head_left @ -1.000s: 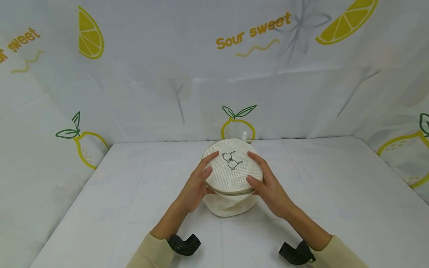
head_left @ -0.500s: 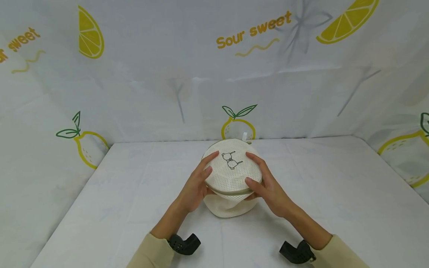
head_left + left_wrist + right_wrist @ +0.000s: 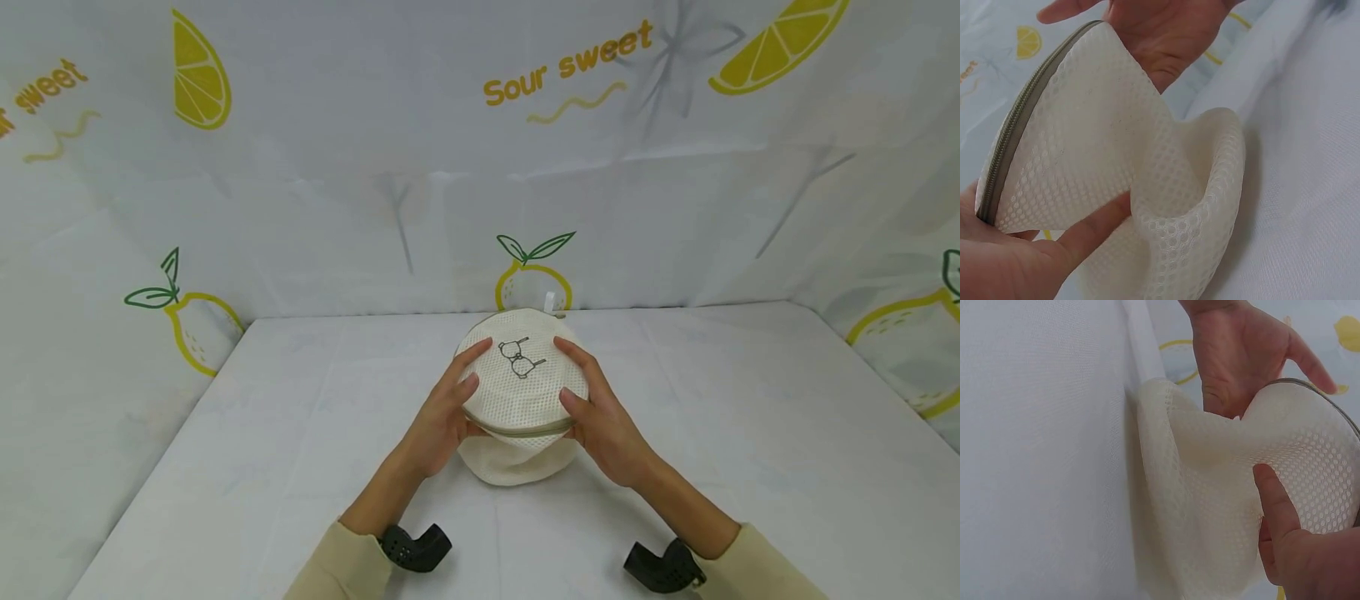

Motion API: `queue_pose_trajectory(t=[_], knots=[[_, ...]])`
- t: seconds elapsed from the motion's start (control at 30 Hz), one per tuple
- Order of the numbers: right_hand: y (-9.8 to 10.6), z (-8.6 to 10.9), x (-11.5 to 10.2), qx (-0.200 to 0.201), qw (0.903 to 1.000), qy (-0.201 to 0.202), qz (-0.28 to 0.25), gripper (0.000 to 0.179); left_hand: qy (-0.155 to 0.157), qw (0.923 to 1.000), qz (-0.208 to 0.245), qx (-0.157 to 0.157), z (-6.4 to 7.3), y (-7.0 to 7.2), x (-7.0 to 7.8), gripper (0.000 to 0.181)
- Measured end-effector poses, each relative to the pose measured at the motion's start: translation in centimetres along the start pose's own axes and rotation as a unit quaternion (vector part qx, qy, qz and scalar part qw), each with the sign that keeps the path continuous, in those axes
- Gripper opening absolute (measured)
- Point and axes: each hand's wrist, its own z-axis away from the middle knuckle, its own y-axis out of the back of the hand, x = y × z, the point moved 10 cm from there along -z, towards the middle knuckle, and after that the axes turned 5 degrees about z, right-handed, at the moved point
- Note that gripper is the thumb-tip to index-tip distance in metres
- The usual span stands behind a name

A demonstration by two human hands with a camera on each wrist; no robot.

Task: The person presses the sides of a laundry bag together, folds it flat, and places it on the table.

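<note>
A cream mesh laundry bag [image 3: 517, 404] with a round lid and a dark line drawing stands at the middle of the white table. My left hand [image 3: 441, 421] grips its left side, with a fingertip and the thumb on the lid and other fingers underneath. On the right side my right hand [image 3: 611, 429] holds it in the same manner. An olive zipper [image 3: 1016, 122] rings the lid's edge in the left wrist view. Below the lid, the soft mesh wall [image 3: 1210, 469] sags into folds, and a finger presses it in the right wrist view.
A white-covered table [image 3: 337, 400] spreads to both sides of the bag. Behind it hangs a white curtain [image 3: 315, 225] printed with lemons and lettering. Black wrist devices [image 3: 415, 548] sit below both hands, beside beige sleeves [image 3: 341, 567].
Half a second ago my right hand's fingers reached slightly further in over and under the lid; now they are back outward. The bag and my left hand have barely shifted.
</note>
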Motion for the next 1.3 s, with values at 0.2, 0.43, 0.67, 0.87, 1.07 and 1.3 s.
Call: queue_pose_trajectory(t=[0.2,0.43,0.67,0.87,1.07,1.3], knots=[[0.1,0.0,0.1,0.001,1.0,0.0,0.007,0.059,0.0,1.0,0.007,0.002,0.0,0.1,0.0,0.06],[0.4,-0.1,0.1,0.013,0.9988,0.007,0.047,0.059,0.006,1.0,0.0,-0.001,0.0,0.0,-0.1,0.063],[0.9,-0.1,0.7,0.027,0.9979,-0.007,0.059,0.059,0.029,0.9995,-0.01,-0.003,-0.1,0.2,-0.7,0.067],[0.9,-0.2,1.3,0.024,0.9968,-0.016,0.074,0.059,0.03,0.9995,0.007,-0.001,-0.1,0.5,-1.0,0.066],[0.8,-0.2,1.9,0.022,0.9961,-0.025,0.082,0.059,0.025,0.9996,0.009,0.005,0.0,0.7,-1.0,0.06],[0.9,-0.2,2.4,0.019,0.9925,-0.025,0.118,0.057,0.017,0.9998,0.005,0.004,0.1,0.9,-0.9,0.058]])
